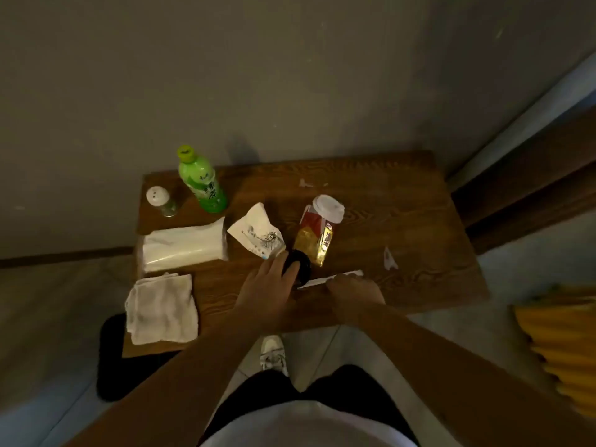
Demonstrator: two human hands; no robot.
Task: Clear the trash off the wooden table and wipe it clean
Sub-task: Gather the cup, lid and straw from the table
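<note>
Your left grip is curled over a dark round object near the middle of the counter's near edge, fingers on it but not clearly closed. Your right grip pinches the near end of a white paper strip lying just beside it, long axis running along the near edge toward the right. The gold-and-red wrapper and lidded cup sit directly beyond the left grip, nearer it than the right. The white cloth waits at the near-left corner.
</note>
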